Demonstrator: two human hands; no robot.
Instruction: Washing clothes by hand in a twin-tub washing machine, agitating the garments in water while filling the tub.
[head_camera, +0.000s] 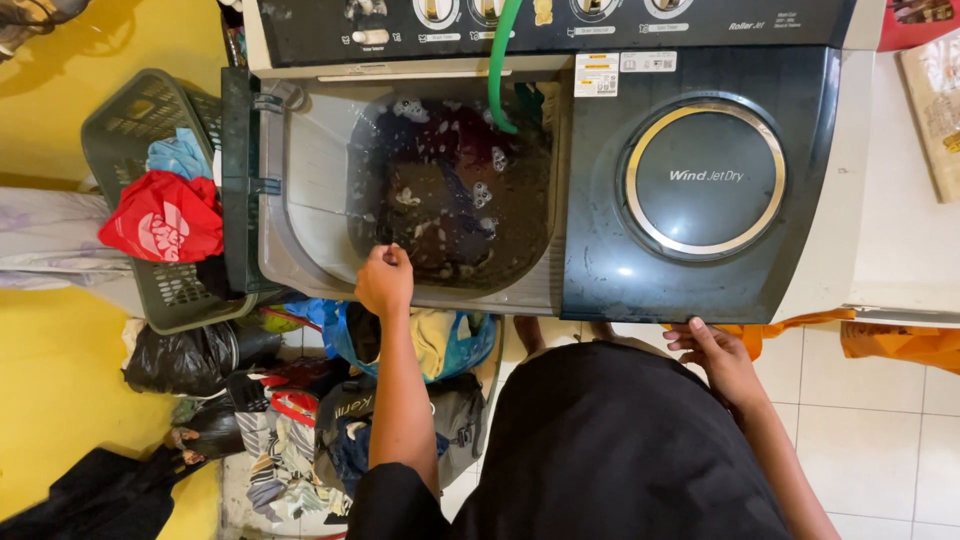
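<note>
Dark wet laundry (450, 190) in tub (300, 170), pinched at near edge by left hand (384, 280): likely heavy, limp, slippery; right hand (722, 358) spread on washer (600, 260).

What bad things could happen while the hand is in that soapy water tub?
1. The left hand grips dark cloth at the edge of the foamy wash tub; lifted out, it could drip onto the clothes pile below.
2. The green hose hangs into the tub; a tug on the laundry might knock it out.
3. The right hand leans on the machine's edge and could slip if wet.
</note>
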